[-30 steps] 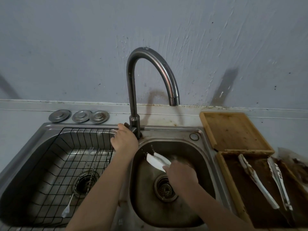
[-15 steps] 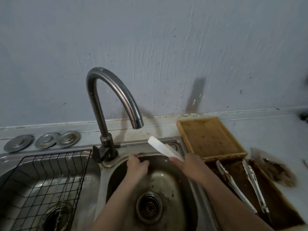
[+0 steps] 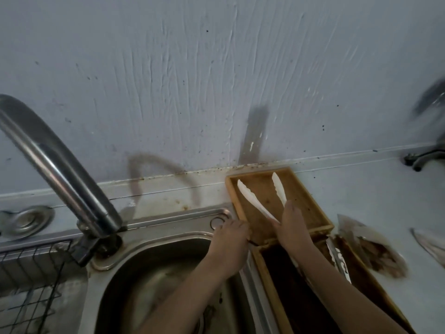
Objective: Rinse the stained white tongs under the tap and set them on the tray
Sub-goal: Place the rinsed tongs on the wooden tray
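The white tongs [image 3: 252, 200] lie spread open in the far wooden tray [image 3: 310, 201], their two arms pointing toward the wall. My right hand [image 3: 290, 225] covers their hinged end at the tray's near side, fingers still on it. My left hand [image 3: 230, 233] rests on the sink rim beside the tray's left edge and holds nothing. The curved steel tap [image 3: 57, 169] stands at the left over the right sink basin [image 3: 154, 280]. No water is seen running.
A nearer wooden tray [image 3: 274, 285] with dark residue holds other stained tongs [image 3: 339, 259]. A stained wrapper [image 3: 375, 249] lies on the counter to the right. A wire rack [image 3: 31, 285] fills the left basin. A metal disc [image 3: 26, 220] sits behind the sink.
My right hand carried the tongs from the basin rightward into the far tray. My left hand left the tap base and came to the sink rim. The view swung right.
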### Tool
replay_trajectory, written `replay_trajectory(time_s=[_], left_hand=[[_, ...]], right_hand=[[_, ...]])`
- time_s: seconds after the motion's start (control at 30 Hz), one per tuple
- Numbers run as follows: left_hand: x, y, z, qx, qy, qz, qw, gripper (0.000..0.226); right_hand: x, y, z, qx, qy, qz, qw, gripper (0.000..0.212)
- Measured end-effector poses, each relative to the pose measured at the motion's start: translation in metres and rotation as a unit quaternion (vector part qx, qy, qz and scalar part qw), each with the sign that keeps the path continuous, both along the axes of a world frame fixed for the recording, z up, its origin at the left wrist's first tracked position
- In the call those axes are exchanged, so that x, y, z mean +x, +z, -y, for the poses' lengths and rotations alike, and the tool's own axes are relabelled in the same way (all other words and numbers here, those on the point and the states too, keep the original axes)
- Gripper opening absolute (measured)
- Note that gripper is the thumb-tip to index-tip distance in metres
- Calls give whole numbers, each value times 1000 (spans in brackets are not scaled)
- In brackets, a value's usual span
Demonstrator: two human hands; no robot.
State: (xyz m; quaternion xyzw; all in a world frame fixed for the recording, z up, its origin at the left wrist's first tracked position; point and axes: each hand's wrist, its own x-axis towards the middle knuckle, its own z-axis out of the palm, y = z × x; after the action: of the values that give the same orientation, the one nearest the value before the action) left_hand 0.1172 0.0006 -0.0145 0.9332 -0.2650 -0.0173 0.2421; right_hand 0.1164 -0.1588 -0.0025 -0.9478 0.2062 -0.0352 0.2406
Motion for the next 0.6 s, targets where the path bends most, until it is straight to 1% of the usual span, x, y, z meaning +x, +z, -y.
replay_trajectory(time_s=[0.07,0.13,0.27,0.4,0.5,0.6], left_hand=[[7,-9,6,48,-11,2,999,42],[11,-16,7,75,-12,1,997,55],[15,-22,4,70,-17,-1,997,58],[12,-18,2,59,-26,-28,997,59],[4,-13,-2,30,-31,-30,999,57],[-8,-13,-8,-7,-16,-6,1000,54]], right_hand=[[8,-6,3,0,-3,-14,1000,66],[16,-13,5,1,-9,-18,1000,61],[26,-23,8,8,-20,-21,1000,60],[26,-20,11,11,-3,-11,1000,60],[11,-10,17,-9,17,65,998,53],[-22,2,28,-28,14,186,982,40]])
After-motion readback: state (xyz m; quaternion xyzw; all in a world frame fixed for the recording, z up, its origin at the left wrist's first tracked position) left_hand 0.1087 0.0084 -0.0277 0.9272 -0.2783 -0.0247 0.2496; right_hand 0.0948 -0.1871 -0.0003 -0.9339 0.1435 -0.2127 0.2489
